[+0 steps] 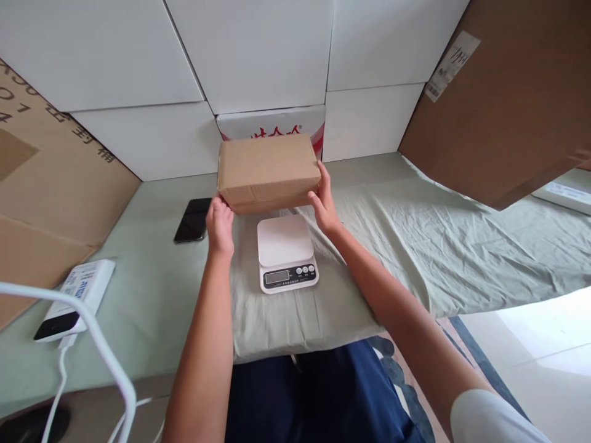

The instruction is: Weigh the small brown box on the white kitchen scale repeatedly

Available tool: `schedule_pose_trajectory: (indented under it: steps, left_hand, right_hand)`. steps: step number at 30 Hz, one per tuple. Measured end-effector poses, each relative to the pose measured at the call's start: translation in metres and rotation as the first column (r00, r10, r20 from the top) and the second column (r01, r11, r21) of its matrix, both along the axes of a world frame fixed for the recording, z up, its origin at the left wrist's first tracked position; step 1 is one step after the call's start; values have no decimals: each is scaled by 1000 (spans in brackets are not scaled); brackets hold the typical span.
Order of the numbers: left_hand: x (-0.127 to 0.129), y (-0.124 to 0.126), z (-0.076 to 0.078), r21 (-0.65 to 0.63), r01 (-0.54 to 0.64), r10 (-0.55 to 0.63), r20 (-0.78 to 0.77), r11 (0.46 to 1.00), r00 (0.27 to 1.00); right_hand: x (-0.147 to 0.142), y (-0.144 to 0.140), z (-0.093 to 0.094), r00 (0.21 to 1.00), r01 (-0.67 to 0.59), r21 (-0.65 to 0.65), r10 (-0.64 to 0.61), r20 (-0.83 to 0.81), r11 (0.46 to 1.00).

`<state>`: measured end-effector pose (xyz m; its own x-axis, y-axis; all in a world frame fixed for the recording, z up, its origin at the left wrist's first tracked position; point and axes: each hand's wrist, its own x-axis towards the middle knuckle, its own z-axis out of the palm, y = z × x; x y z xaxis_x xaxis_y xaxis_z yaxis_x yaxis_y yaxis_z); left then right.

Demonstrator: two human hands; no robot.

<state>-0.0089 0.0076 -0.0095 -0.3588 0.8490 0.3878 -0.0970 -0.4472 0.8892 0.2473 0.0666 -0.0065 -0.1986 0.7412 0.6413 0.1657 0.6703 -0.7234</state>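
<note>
A closed brown cardboard box is held between my two hands, behind and above a white digital kitchen scale. My left hand grips the box's lower left corner, its fingertips partly hidden. At the right end, my right hand has its fingers on the side and the thumb near the front edge. The scale lies on the cloth with a bare platform, a blank-looking display and round buttons facing me.
A black phone lies left of my left hand. Further left are a white power bank with a cable and a white curved tube. White boxes line the back; large cardboard panels flank the cloth-covered table.
</note>
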Motion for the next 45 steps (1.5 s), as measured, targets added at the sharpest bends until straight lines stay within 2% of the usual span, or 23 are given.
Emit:
schedule_pose_trajectory:
  steps: [4,7,12,17,20,24,29,33,36,40,42,45]
  left_hand:
    - [1,14,-33,-63,20,-19,19,998,1000]
    - [7,13,-44,-106,6,-4,14,994,1000]
    - [1,17,-45,-174,-18,22,22,985,1000]
    - [-25,18,-43,-178,-113,120,29,978,992]
    - [-27,19,-45,-211,-87,93,21,974,995]
    - [-16,24,-54,-241,-4,7,14,971,1000]
    - [-10,30,-62,-227,28,-23,23,974,999]
    - [-7,28,-55,-179,5,-4,6,984,1000]
    - [0,14,-39,-65,4,-8,-57,998,998]
    - [13,-28,-19,95,8,7,-153,995,988]
    - [20,-54,-16,90,11,5,-175,996,985]
    - [28,-90,-24,28,17,-12,-179,999,984]
  right_hand:
    - [-4,23,-33,1000,13,-95,-15,-15,995]
    - [-2,25,-42,1000,8,-119,-11,-25,993]
    - [3,27,-41,998,-16,-201,3,-63,979]
    - [20,26,-43,981,83,-292,-129,-142,953]
    - [23,25,-44,988,68,-323,-109,-109,944]
    - [14,20,-43,996,-5,-300,-21,-81,954]
    - [4,13,-40,996,-60,-259,42,-73,964]
    - [3,12,-35,997,-54,-208,43,-60,977]
    - [7,6,-25,1000,8,-92,-9,-10,996]
    - [20,-22,-13,999,33,-4,-33,30,999]
    - [28,-42,-16,1000,28,-9,-28,10,1000]
    - [39,-73,-28,999,39,-64,-38,6,997]
